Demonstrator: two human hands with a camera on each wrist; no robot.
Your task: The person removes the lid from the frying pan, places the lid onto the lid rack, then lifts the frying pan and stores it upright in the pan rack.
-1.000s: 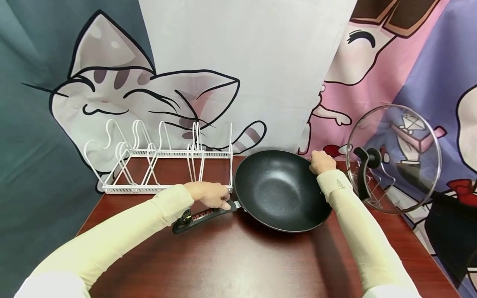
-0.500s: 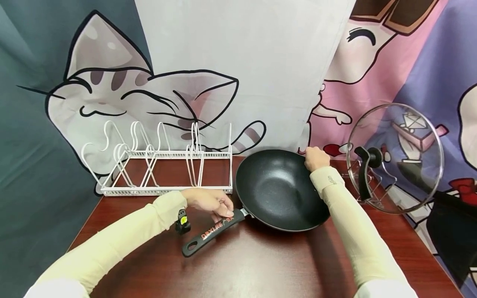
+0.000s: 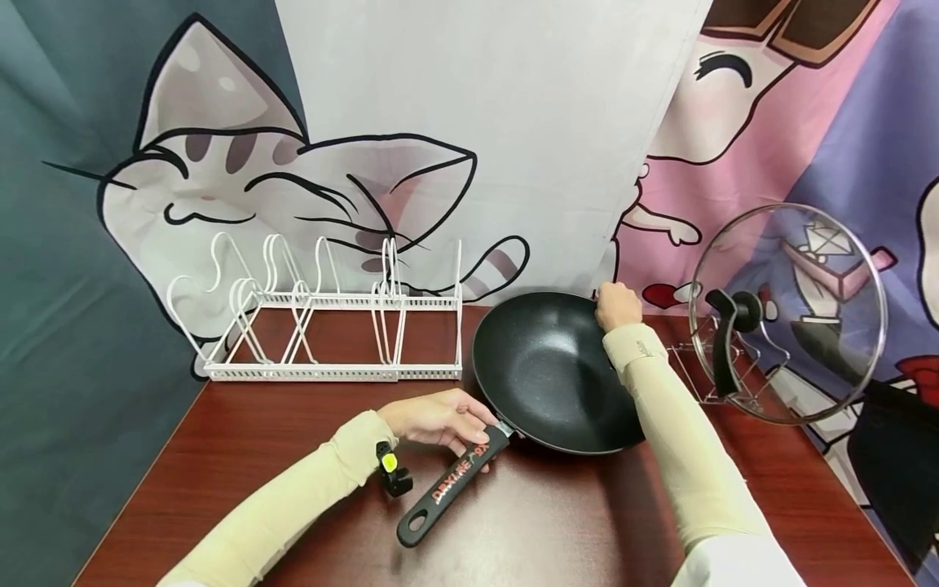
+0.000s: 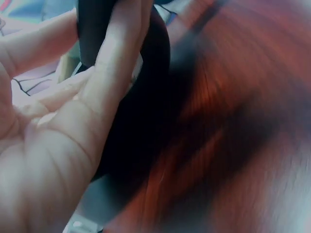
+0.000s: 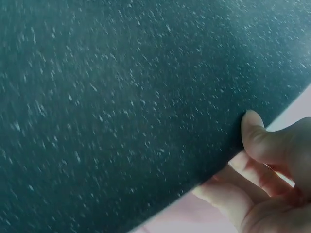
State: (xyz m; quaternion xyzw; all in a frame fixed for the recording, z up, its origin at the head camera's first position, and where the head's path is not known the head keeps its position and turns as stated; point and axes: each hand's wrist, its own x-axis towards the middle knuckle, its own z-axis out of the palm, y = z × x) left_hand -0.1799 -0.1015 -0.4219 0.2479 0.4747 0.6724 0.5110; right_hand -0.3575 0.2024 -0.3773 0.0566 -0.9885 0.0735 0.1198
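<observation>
A deep black wok (image 3: 553,367) sits on the brown table beside the white rack. Its long black handle (image 3: 451,483), with red lettering, points toward the front left. Close to where the handle joins the bowl, my left hand (image 3: 447,420) holds it, with the thumb on top and fingers underneath. In the left wrist view, the fingers (image 4: 119,53) lie along the dark handle. At the far right rim, my right hand (image 3: 619,306) pinches the edge. The right wrist view shows the thumb (image 5: 253,136) on the inner wall and the other fingers outside.
A white wire rack (image 3: 337,372) with upright loops stands at the back left. On the right, a glass lid (image 3: 829,326) with a black knob handle leans upright in a small metal stand (image 3: 700,383). A printed cloth (image 3: 513,98) hangs behind the table (image 3: 352,538).
The wok's handle has swung from pointing left to pointing front left. My left hand has moved right and changed its hold on the handle; my right hand has shifted slightly left along with the rim.
</observation>
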